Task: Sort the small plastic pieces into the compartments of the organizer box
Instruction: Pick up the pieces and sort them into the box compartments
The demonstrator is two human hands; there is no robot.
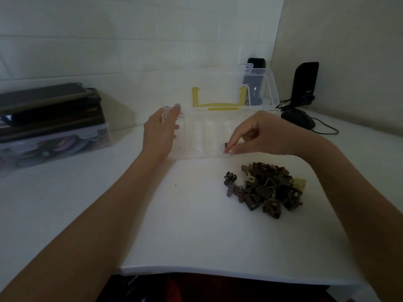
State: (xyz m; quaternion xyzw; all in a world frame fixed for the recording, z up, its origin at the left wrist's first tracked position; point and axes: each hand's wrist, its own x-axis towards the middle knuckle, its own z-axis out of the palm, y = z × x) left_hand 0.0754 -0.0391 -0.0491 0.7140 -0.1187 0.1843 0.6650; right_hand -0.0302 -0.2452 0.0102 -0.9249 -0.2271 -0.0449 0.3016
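Observation:
A clear plastic organizer box [207, 136] lies open on the white table, its lid [257, 88] with a yellow handle raised behind it. My left hand [160, 134] grips the box's left end, thumb over the rim. My right hand [257, 136] reaches over the front wall, fingers extended down into a right-hand compartment, where a small dark piece [226, 145] shows at the fingertips. Whether the fingers pinch it I cannot tell. A heap of brown plastic pieces [268, 188], with a few pale ones, lies in front of the box to the right.
A clear lidded bin [54, 147] with dark flat items stacked on top stands at the left. Two black speakers [305, 83], a black mouse [298, 119] and cables sit at the back right by the wall. The table's front edge [218, 272] is close to me.

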